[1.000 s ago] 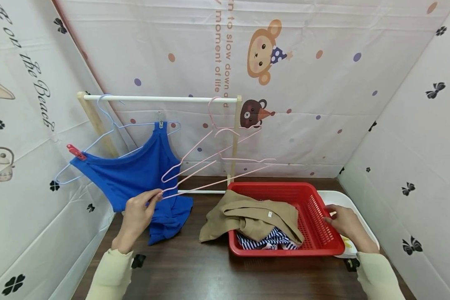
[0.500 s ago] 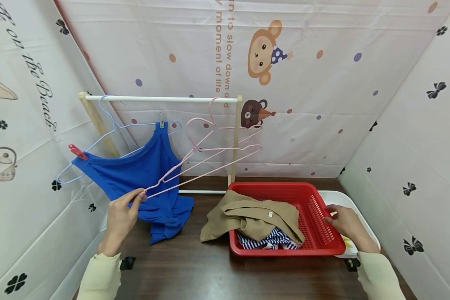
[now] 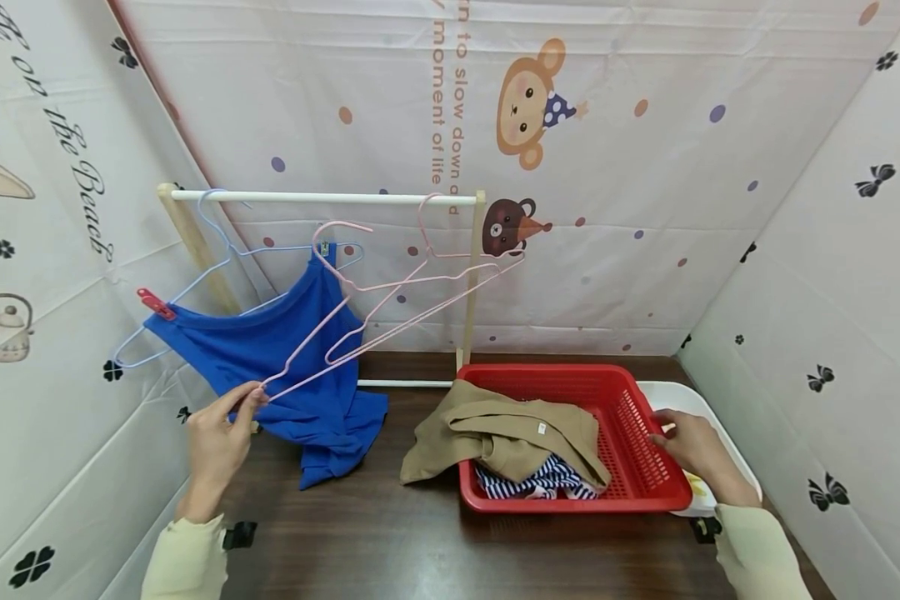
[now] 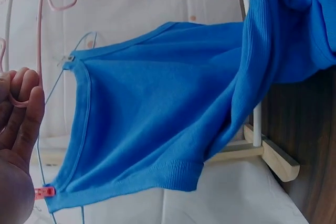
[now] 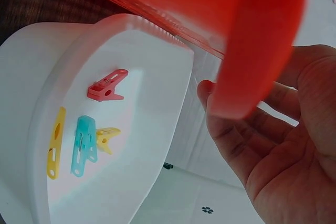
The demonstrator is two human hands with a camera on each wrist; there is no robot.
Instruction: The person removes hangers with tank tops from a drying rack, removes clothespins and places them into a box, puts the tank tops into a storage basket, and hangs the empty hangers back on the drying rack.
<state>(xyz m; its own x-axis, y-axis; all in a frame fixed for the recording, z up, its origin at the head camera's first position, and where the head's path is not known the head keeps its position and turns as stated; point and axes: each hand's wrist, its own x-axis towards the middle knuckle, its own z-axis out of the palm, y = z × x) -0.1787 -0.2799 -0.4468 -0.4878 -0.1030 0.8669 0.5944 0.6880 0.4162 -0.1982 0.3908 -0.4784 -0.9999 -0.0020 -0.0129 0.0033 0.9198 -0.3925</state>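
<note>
Shifted farther left of the red perforated plastic basket (image 3: 570,506) since the earlier frame: one thin pink hanger (image 3: 354,288), one end pinched in the left hand (image 3: 221,429). From the head view, left of the basket too, and overlapping to the eye: a second pink hanger (image 3: 457,255) on the white rail (image 3: 322,197); contact impossible to tell. Likeliest mishap: a snag between both hangers, from a pull on the held end alone. Draped over the basket's left rim, a khaki cloth garment (image 3: 510,425); apt to slide out with a tug on the basket. From the left wrist view, fingers curled round pink hanger, near a blue sleeveless top (image 4: 147,108); at the corner farthest from the basket, a red plastic clip (image 4: 44,192). Possible from a knock there: loss of that clip's hold. From the right wrist view, basket rim grasped in the right hand (image 5: 286,158), with a white tray (image 5: 147,124) just right of the basket; inside, red, teal (image 5: 84,129) and yellow plastic clips, liable to scatter if jolted by the basket.
</note>
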